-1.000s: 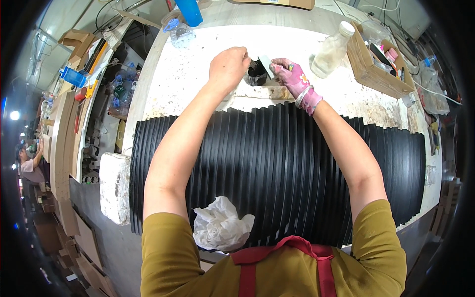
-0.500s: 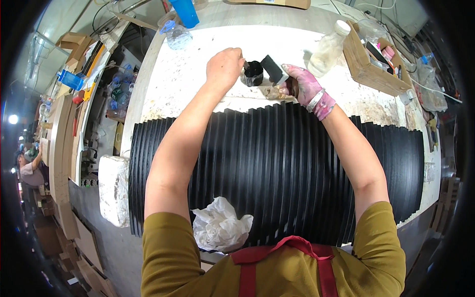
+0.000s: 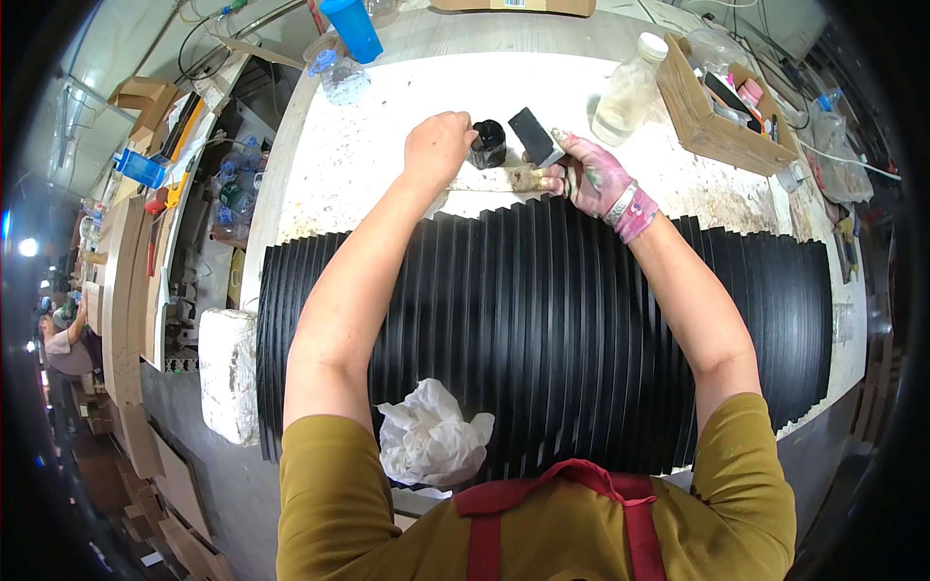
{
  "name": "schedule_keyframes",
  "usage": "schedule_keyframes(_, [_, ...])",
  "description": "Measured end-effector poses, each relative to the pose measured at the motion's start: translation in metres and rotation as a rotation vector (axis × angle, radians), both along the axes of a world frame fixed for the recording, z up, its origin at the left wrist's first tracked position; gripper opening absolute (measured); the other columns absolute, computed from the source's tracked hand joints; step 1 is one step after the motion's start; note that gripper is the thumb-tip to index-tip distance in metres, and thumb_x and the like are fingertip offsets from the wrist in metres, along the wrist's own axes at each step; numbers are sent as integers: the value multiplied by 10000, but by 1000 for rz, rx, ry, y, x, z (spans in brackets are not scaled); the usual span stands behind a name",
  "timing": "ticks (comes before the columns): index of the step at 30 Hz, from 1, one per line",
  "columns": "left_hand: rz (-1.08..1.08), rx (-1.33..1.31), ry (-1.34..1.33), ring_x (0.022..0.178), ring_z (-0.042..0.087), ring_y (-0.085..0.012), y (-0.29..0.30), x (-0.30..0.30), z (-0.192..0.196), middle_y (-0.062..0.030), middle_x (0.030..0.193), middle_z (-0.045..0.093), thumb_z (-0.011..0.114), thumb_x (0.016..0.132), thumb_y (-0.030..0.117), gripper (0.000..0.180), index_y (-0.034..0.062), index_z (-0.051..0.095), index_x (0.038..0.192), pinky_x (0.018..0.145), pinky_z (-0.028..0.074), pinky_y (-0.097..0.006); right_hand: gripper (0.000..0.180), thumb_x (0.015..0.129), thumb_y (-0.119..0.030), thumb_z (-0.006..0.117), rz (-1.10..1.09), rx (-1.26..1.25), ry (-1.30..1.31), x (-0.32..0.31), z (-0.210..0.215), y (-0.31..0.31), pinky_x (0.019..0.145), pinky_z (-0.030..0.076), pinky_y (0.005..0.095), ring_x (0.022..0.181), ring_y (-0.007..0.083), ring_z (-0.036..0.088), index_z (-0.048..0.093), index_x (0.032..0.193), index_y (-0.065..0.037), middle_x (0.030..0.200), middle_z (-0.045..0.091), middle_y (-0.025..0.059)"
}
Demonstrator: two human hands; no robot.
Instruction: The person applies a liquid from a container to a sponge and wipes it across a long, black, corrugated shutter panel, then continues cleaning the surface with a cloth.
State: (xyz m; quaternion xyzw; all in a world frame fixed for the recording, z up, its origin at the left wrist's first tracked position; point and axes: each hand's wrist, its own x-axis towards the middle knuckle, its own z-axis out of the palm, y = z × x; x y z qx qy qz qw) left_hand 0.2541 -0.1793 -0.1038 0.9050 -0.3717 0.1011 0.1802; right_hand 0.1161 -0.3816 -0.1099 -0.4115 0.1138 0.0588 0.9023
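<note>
My bare left hand [image 3: 439, 147] is closed beside a small dark container with black contents [image 3: 489, 147]. Its fingertips meet the container's left side, but whatever they grip is hidden. On my right hand [image 3: 603, 180] is a pink, stained glove. Its fingers pinch a sponge block [image 3: 535, 136], black on one face and pale on the other, held tilted just right of the container. Below both hands lies a wide row of black ribbed strips [image 3: 523, 329], side by side across the table. A crumpled white cloth or tissue [image 3: 432, 436] rests on the strips close to my body.
A cloudy plastic bottle [image 3: 628, 95] stands at the right, near a cardboard box [image 3: 722, 131] of small items. At the far left are a clear bottle [image 3: 341, 79] and a blue cup [image 3: 352, 29]. A white wrapped block [image 3: 229, 376] sits by the strips' left end.
The sponge block has turned slightly in my right hand, showing more of its black face. My left hand stays by the container. The whole view has shifted a little.
</note>
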Motion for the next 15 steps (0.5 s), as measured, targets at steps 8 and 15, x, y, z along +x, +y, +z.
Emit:
schedule_keyframes(8, [-32,-37,18,799,669,-339,2,-6,4,-141,827,698,681,874,214,170,44,677,868,717,512,-434,225,995,-240,616,-100,-204,-36,-5,-19,-9,582,522,239,658,112,610,618,1079,-32,830,643,55])
schedule_keyframes(15, [-27,-71,17,791,667,-327,-1,-10,14,-137,823,692,677,871,191,145,46,673,875,708,504,-422,401,931,-323,676,-145,-956,-35,44,-18,9,812,528,327,896,203,667,654,1155,10,975,708,143])
